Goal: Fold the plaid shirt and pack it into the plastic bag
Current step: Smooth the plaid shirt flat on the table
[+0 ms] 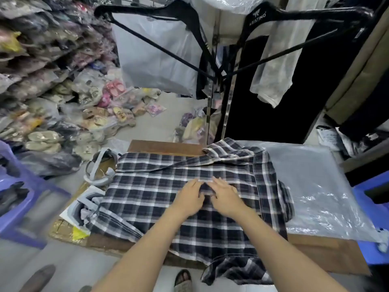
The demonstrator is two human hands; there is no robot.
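The plaid shirt (pixel 155 192), dark navy with white lines, lies spread flat over a low brown table (pixel 324 256). One sleeve is folded across its far part and another hangs off the near edge. My left hand (pixel 189 197) and my right hand (pixel 224 196) rest side by side on the middle of the shirt, fingers pressing on the cloth and bunching a small fold between them. A clear plastic bag (pixel 315 186) lies flat on the table just right of the shirt, partly under its right edge.
Piles of bagged shoes (pixel 52 91) fill the left side and the floor beyond. Black hangers (pixel 168 49) and hanging clothes stand behind the table. Purple plastic stools sit at the left (pixel 19 207) and the right (pixel 370 207). Tape rolls (pixel 99 171) lie left of the shirt.
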